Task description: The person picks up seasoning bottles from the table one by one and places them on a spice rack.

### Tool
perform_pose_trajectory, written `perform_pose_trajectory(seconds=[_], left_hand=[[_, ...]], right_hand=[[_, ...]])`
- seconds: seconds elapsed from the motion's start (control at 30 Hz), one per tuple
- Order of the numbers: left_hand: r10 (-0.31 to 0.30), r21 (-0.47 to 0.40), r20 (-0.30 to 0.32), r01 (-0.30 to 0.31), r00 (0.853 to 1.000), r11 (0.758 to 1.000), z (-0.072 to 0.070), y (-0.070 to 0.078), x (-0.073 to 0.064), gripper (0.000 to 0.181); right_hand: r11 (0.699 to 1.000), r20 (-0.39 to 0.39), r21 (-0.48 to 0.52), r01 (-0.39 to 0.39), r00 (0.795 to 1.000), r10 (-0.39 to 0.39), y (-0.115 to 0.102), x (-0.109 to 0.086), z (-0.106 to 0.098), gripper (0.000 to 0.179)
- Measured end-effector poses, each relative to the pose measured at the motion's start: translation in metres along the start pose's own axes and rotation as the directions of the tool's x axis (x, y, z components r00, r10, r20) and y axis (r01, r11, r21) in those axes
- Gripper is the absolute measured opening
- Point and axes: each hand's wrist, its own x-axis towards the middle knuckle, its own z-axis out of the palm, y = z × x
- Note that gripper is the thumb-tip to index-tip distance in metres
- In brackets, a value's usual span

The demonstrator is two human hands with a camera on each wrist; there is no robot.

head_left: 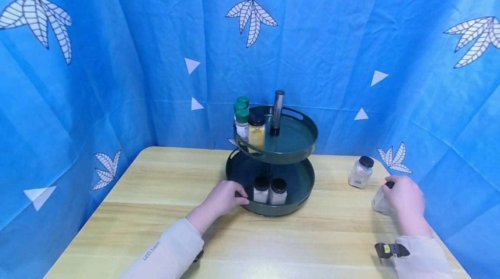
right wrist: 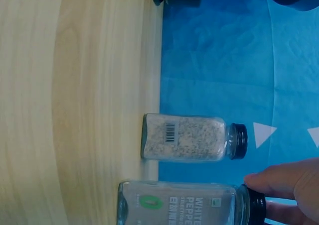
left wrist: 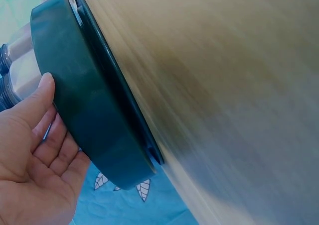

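A dark green two-tier rack (head_left: 269,211) with a metal centre post stands at the table's back. My left hand (head_left: 223,198) grips the rim of its lower tray, thumb at the top edge and fingers along the outer wall in the left wrist view. Two black-capped jars (head_left: 278,195) stand in that tray, just right of my fingers. At the table's right side, my right hand (head_left: 406,201) pinches the black cap of a white pepper jar (right wrist: 179,202), which tilts in the head view. Behind it stands another black-capped jar (head_left: 360,174) with speckled contents.
On the upper tray (head_left: 293,155), three green-capped bottles (head_left: 242,129) and a yellow-labelled jar (head_left: 256,136) crowd the left side. Blue patterned curtains (head_left: 312,53) hang close behind the wooden table (head_left: 156,209) and along both its sides.
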Motion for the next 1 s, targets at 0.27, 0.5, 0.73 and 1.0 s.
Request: perform_pose_trajectory(seconds=[0.27,0.5,0.73,1.0], left_hand=[[0.012,0.003,-0.008,-0.012,1.000,1.000,0.0014,-0.0016,-0.0005,0.008],[0.007,0.003,-0.008,-0.007,1.000,1.000,0.0015,-0.0008,-0.0012,0.008],[0.004,-0.006,0.003,-0.004,1.000,1.000,0.0017,-0.0010,-0.0008,0.008],[0.014,-0.006,-0.005,-0.014,1.000,1.000,0.0011,-0.0020,-0.0004,0.008]], right_hand=[[1.000,-0.030,0.001,0.003,1.000,-0.003,-0.0003,-0.0007,0.0040,0.035],[1.000,-0.028,0.005,-0.001,1.000,0.001,-0.0010,-0.0025,0.0043,0.036],[1.000,-0.013,0.000,-0.023,1.000,0.023,-0.0011,-0.0033,0.0041,0.037],[0.999,-0.012,-0.003,-0.035,0.999,0.035,-0.0021,-0.0049,0.0020,0.035]])
